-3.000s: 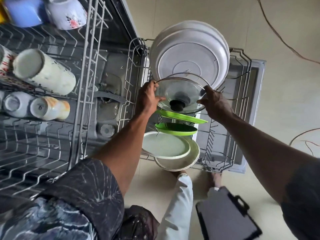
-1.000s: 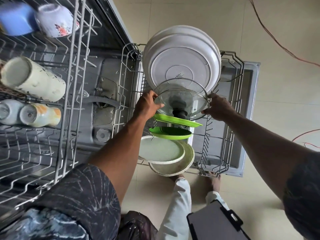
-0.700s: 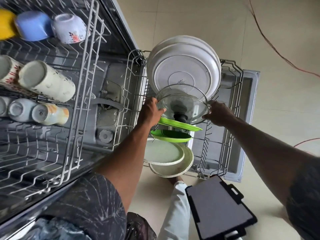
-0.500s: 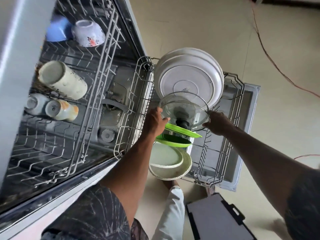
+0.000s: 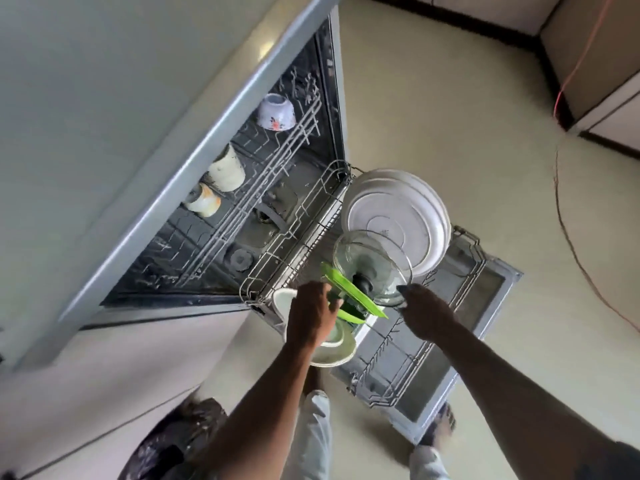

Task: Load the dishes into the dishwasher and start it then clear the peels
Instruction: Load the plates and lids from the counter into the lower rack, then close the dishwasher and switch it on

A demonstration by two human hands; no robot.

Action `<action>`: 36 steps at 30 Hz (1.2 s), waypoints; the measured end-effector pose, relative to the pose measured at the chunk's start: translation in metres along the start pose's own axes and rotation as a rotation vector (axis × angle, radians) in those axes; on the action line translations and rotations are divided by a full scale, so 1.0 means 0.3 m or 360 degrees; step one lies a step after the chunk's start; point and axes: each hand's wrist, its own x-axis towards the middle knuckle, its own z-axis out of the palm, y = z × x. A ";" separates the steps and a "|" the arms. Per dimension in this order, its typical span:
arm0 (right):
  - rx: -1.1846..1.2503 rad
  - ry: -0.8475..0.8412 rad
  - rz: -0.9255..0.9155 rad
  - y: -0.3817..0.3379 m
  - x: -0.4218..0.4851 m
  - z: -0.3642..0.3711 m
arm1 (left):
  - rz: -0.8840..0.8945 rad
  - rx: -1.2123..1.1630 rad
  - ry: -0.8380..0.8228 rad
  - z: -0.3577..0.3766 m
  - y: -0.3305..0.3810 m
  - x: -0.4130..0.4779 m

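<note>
A glass lid [image 5: 372, 258] with a black knob stands on edge in the pulled-out lower rack [image 5: 398, 358] of the open dishwasher. Behind it lean large white plates [image 5: 398, 220]; in front of it stand two green plates [image 5: 360, 299] and two pale plates [image 5: 337, 351]. My right hand [image 5: 426, 313] holds the lid's lower right rim with its fingertips. My left hand [image 5: 311, 317] hovers off the lid, above the pale plates, its fingers loosely curled and holding nothing.
The upper rack holds a flowered bowl [image 5: 276, 112], a cream mug [image 5: 227, 168] and a smaller cup [image 5: 202, 200]. The open door [image 5: 485, 306] lies flat under the lower rack. A thin cable [image 5: 571, 237] runs across the floor. My feet stand beside the door.
My left hand has let go of the lid's left rim and drawn back toward me. The lid now stands in the rack. My head has lifted and turned, so more floor shows.
</note>
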 end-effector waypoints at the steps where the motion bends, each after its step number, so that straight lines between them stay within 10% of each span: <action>1: -0.0059 0.0055 -0.0086 0.000 -0.045 -0.020 | -0.0029 0.0006 0.0023 -0.007 0.032 -0.059; 19: -0.0810 0.0189 -0.0639 0.146 -0.494 -0.268 | -0.0775 -0.0432 0.0132 0.047 0.495 -0.776; 36: -0.1090 0.0071 -0.1158 0.101 -0.250 -0.405 | -0.0819 -0.0209 0.0085 -0.008 0.567 -0.550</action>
